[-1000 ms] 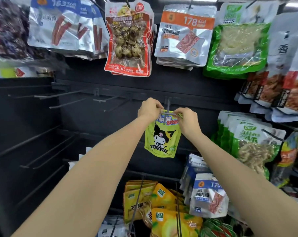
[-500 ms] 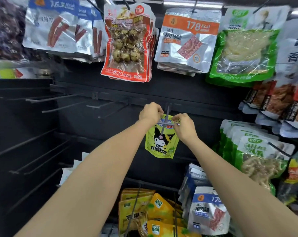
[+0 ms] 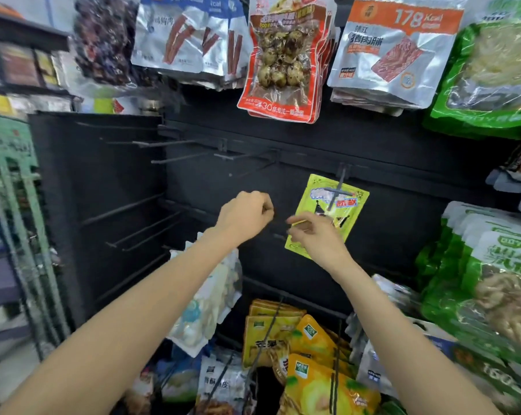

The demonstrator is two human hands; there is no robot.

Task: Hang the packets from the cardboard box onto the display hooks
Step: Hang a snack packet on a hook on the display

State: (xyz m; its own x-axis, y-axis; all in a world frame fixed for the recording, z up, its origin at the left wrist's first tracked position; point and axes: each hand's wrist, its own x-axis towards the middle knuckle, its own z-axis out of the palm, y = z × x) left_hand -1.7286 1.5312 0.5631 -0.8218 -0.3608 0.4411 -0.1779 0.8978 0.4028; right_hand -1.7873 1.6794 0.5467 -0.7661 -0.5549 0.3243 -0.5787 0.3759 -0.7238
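Hidden and unclear regions of the display view
Right hand [image 3: 319, 241] covers the yellow-green packet's [image 3: 340, 196] lower left; its printed text is motion-blurred. Green packets [image 3: 489, 70] at right are cut by the frame edge.

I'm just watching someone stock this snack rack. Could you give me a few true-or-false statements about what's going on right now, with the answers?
1. The yellow-green packet hangs on a hook. True.
2. The left hand grips that packet. False: it holds nothing and is clear of it.
3. The hooks left of the packet are bare. True.
4. The right hand holds a red packet. False: it holds nothing, in front of the yellow-green packet.
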